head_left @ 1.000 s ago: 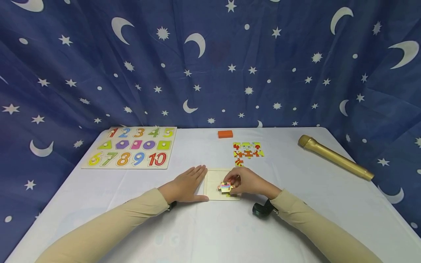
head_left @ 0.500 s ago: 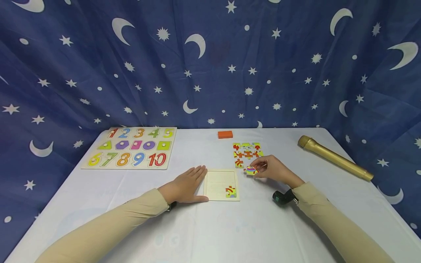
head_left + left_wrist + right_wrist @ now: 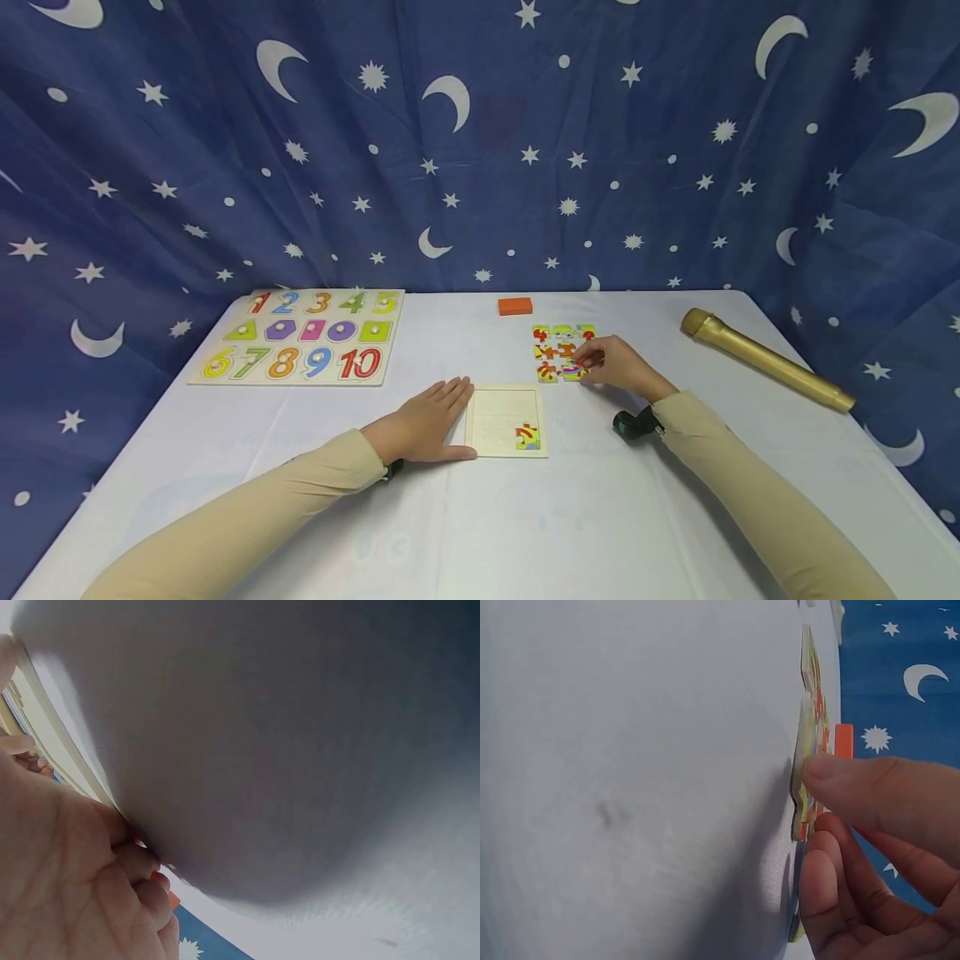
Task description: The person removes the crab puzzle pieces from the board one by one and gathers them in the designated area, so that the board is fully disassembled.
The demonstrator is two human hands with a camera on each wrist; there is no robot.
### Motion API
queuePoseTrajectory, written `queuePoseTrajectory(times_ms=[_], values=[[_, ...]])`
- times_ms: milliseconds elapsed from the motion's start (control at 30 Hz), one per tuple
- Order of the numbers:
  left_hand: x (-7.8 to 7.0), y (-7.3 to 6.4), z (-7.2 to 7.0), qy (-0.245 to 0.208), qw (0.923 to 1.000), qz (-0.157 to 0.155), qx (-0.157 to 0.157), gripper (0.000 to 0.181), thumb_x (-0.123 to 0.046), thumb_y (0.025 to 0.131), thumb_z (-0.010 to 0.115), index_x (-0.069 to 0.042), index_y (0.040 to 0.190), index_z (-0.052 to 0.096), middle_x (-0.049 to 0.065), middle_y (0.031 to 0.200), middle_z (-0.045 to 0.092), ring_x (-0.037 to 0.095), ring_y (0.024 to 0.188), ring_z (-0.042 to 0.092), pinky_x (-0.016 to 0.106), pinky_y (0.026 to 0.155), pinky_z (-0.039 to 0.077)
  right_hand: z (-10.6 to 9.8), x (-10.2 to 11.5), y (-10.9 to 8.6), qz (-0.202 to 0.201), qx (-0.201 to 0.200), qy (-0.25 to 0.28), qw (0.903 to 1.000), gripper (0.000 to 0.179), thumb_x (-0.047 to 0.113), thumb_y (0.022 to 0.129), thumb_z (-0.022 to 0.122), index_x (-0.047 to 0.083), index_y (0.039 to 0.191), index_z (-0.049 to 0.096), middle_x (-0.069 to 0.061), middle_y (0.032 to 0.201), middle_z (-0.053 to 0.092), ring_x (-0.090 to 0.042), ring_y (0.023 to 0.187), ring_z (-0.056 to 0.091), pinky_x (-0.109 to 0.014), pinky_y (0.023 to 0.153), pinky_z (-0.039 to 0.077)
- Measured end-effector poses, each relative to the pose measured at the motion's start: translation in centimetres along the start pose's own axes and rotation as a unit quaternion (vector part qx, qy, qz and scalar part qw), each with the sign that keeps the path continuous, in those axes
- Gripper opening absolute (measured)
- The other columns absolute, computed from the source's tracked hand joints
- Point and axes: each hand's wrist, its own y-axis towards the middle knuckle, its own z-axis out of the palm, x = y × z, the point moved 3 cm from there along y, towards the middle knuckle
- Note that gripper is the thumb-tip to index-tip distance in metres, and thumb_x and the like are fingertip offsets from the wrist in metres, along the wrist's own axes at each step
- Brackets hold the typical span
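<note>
My left hand [image 3: 420, 421] lies flat with straight fingers along the left edge of a shallow wooden puzzle tray [image 3: 491, 408]. One red-and-yellow puzzle piece [image 3: 528, 437] sits in the tray's lower right corner. To the right and beyond it, my right hand [image 3: 618, 367] pinches a rainbow-striped puzzle piece [image 3: 573, 373] between thumb and fingers, low at the cloth. That piece is beside another red-and-yellow piece [image 3: 547, 372], in the near row of a group of pieces. In the right wrist view the thumb [image 3: 832, 776] rests on the piece's edge [image 3: 802, 772]. Fingers partly cover the group's right side.
A number-and-shape peg board [image 3: 296, 340] lies at the back left. An orange block [image 3: 515, 307] stands behind the loose pieces, and a gold microphone [image 3: 765, 358] lies at the right. A blue star-and-moon curtain [image 3: 495, 167] hangs behind the white-covered table [image 3: 465, 533].
My right hand has carried the rainbow-striped piece from over the tray rightward and away, down beside the loose pieces. The tray's corner piece came into view. The left hand stays put.
</note>
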Motion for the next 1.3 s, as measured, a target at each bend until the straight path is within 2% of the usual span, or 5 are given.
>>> queuePoseTrajectory(times_ms=[467, 733, 900, 1067, 1300], values=[[0.1, 0.1, -0.1, 0.0, 1.0, -0.005, 0.001, 0.097, -0.07, 0.086, 0.04, 0.0, 0.149, 0.017, 0.014, 0.157, 0.017, 0.026, 0.147, 0.015, 0.038, 0.12, 0.018, 0.0, 0.0, 0.2, 0.002, -0.006, -0.041, 0.9992, 0.026, 0.001, 0.075, 0.075, -0.004, 0.1, 0.069, -0.016, 0.095, 0.069, -0.014, 0.077, 0.057, -0.023, 0.065, 0.048], [0.0, 0.0, -0.1, -0.001, 0.9999, -0.009, 0.005, 0.097, -0.071, 0.086, 0.04, -0.001, 0.15, 0.017, 0.013, 0.158, 0.017, 0.025, 0.147, 0.014, 0.037, 0.12, 0.017, 0.0, -0.1, 0.3, 0.017, -0.012, -0.035, 0.9992, 0.026, 0.001, 0.075, 0.075, -0.002, 0.1, 0.07, -0.015, 0.097, 0.07, -0.014, 0.078, 0.056, -0.022, 0.066, 0.048], [0.0, 0.0, -0.1, -0.007, 0.9999, -0.009, 0.006, 0.097, -0.07, 0.086, 0.041, -0.001, 0.15, 0.017, 0.013, 0.158, 0.017, 0.025, 0.147, 0.015, 0.037, 0.12, 0.017, -0.1, 0.6, -0.3, 0.014, -0.018, -0.028, 0.9993, 0.03, 0.002, 0.075, 0.075, -0.004, 0.104, 0.068, -0.016, 0.095, 0.068, -0.016, 0.079, 0.058, -0.025, 0.068, 0.049], [-0.1, 0.0, 0.1, -0.004, 0.9999, -0.009, 0.006, 0.097, -0.071, 0.086, 0.04, -0.002, 0.15, 0.017, 0.013, 0.158, 0.017, 0.024, 0.147, 0.015, 0.036, 0.121, 0.016, 0.8, 2.5, -1.7, -0.038, -0.01, -0.022, 0.999, 0.033, 0.007, 0.075, 0.076, -0.004, 0.105, 0.067, -0.016, 0.094, 0.067, -0.02, 0.084, 0.06, -0.028, 0.073, 0.052], [0.0, 0.1, 0.1, 0.004, 1.0, -0.005, 0.001, 0.098, -0.071, 0.086, 0.04, -0.001, 0.149, 0.018, 0.014, 0.157, 0.017, 0.026, 0.146, 0.016, 0.038, 0.12, 0.018, 3.7, 5.6, -3.7, -0.119, 0.058, -0.015, 0.9911, 0.033, 0.011, 0.075, 0.078, 0.0, 0.105, 0.067, -0.01, 0.096, 0.069, -0.016, 0.083, 0.06, -0.024, 0.071, 0.054]])
